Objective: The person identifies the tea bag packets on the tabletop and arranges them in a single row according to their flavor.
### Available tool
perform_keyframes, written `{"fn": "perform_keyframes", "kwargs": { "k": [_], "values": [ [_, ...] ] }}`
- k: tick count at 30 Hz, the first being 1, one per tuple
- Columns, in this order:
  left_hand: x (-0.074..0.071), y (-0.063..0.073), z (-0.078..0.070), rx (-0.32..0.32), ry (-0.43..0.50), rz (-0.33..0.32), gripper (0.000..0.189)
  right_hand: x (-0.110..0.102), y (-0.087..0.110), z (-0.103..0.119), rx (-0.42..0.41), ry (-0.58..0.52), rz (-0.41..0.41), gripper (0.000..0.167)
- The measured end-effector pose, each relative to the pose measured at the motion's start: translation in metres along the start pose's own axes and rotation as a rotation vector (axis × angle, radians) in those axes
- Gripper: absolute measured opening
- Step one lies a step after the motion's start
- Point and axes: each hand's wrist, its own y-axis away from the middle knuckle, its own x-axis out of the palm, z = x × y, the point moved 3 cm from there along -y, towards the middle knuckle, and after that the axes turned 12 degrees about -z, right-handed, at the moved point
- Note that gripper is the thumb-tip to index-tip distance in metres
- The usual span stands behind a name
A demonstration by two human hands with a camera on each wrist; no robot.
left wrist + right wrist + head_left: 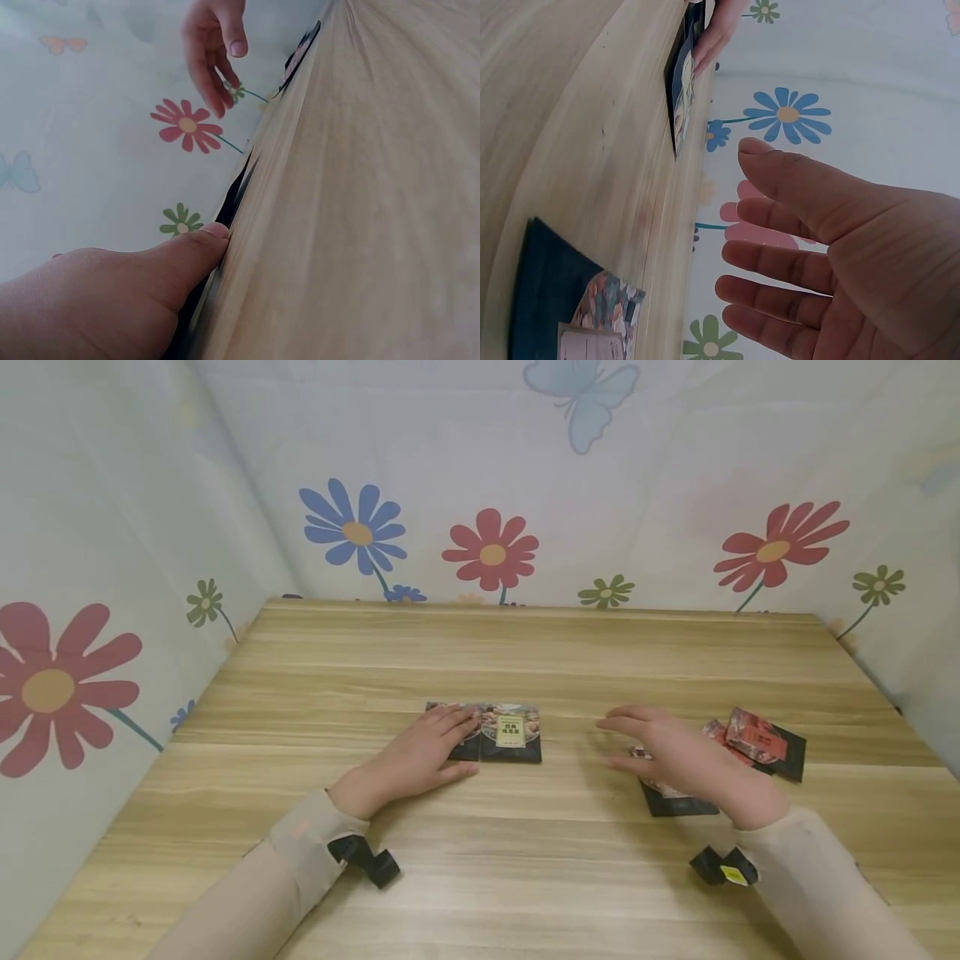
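Observation:
Two flat black packets with food pictures lie side by side mid-table. My left hand point(423, 747) rests on the left packet point(470, 749), its fingers spread over the print and covering much of it. The right one of the pair, a packet with a yellow-green label point(531, 739), shows almost whole beside my fingertips. My right hand point(678, 756) hovers over the table with fingers extended and nothing between them, as the right wrist view shows. Below it lies a packet point(678, 802), partly hidden by the hand.
Packets with red labels point(757, 739) overlap loosely to the right of my right hand. The wooden table point(480, 860) ends at a flower-printed cloth point(450, 452) behind and on the left. Small black cameras point(367, 860) sit at both wrists.

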Motion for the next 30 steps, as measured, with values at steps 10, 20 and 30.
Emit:
{"fn": "perform_keyframes", "kwargs": {
  "k": [10, 20, 30],
  "values": [
    [0.001, 0.001, 0.0, -0.002, -0.001, -0.004, 0.072, -0.006, 0.01, -0.01, -0.02, 0.013, -0.015, 0.048],
    [0.001, 0.001, 0.001, -0.005, 0.002, -0.004, 0.071, -0.008, 0.031, -0.029, 0.0, 0.028, 0.035, 0.05],
    [-0.002, 0.0, -0.001, 0.004, 0.009, -0.014, 0.07, -0.007, 0.047, -0.039, 0.004, 0.061, 0.04, 0.049]
  ]
}}
